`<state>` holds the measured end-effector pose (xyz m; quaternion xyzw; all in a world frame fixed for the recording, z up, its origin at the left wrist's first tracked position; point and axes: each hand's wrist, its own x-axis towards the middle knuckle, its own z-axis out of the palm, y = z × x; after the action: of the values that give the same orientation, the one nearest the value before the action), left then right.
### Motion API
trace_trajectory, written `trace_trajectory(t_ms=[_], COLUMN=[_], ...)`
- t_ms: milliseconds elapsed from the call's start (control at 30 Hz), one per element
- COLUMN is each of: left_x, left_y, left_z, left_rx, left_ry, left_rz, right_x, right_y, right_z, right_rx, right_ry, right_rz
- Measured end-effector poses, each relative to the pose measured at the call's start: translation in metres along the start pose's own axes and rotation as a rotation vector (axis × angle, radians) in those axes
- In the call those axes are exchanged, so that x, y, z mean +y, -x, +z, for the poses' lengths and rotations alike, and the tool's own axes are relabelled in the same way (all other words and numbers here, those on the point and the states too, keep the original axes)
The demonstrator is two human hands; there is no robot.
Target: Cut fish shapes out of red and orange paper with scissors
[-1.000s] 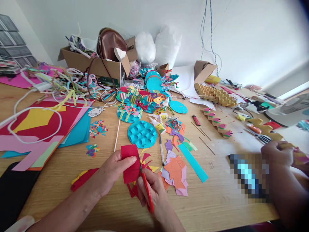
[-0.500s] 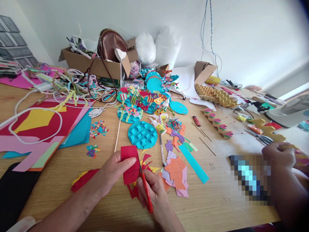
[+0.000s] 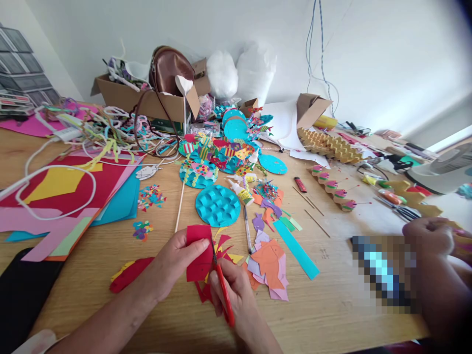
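A piece of red paper (image 3: 198, 265) is pinched in my left hand (image 3: 180, 255), thumb on top. My right hand (image 3: 236, 287) is closed round the red handles of a pair of scissors (image 3: 224, 295). Their blades are at the right edge of the red paper, pointing away from me. Red and yellow paper scraps (image 3: 223, 248) lie on the table just beyond the scissors. Beside my left forearm rest red and yellow cut paper pieces (image 3: 132, 273), and to the right of my right hand an orange paper fish (image 3: 269, 260) lies on purple and pink scraps.
A blue scaly paper disc (image 3: 217, 205), a pen (image 3: 247, 230) and a glue bottle (image 3: 241, 191) lie ahead. Coloured sheets (image 3: 73, 182) are stacked at left. At right, another person's hand (image 3: 427, 238) is beside a blurred-out device (image 3: 381, 270). A blue strip (image 3: 297, 248) lies between.
The red paper and my left hand have shifted very slightly to the right. The scissors stay at the paper's right edge, with almost no movement of my right hand.
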<state>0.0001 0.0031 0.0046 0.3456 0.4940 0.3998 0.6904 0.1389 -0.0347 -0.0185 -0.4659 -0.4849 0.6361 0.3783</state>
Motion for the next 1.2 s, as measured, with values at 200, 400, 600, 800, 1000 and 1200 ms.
trace_trajectory(t_ms=[200,400,600,800,1000,1200], left_x=[0.001,0.005,0.002,0.002,0.007,0.011], left_y=[0.0,0.001,0.0,0.0,0.002,0.003], left_z=[0.001,0.003,0.001,0.001,0.005,0.007], left_rx=[-0.007,-0.013,0.007,0.028,0.019,0.025], left_ry=[0.077,0.093,0.058,0.024,0.022,0.033], left_rz=[-0.033,-0.036,-0.015,-0.012,-0.025,-0.042], right_x=[0.003,0.002,0.001,0.002,0.001,0.004], right_y=[0.0,0.0,0.0,0.0,0.0,0.0], right_z=[-0.001,-0.001,-0.001,-0.001,-0.001,-0.004], right_rx=[-0.025,-0.011,-0.018,-0.015,-0.012,-0.02], right_ry=[-0.01,0.019,-0.004,-0.024,-0.024,0.039], right_rz=[-0.03,-0.011,-0.003,0.026,0.024,-0.022])
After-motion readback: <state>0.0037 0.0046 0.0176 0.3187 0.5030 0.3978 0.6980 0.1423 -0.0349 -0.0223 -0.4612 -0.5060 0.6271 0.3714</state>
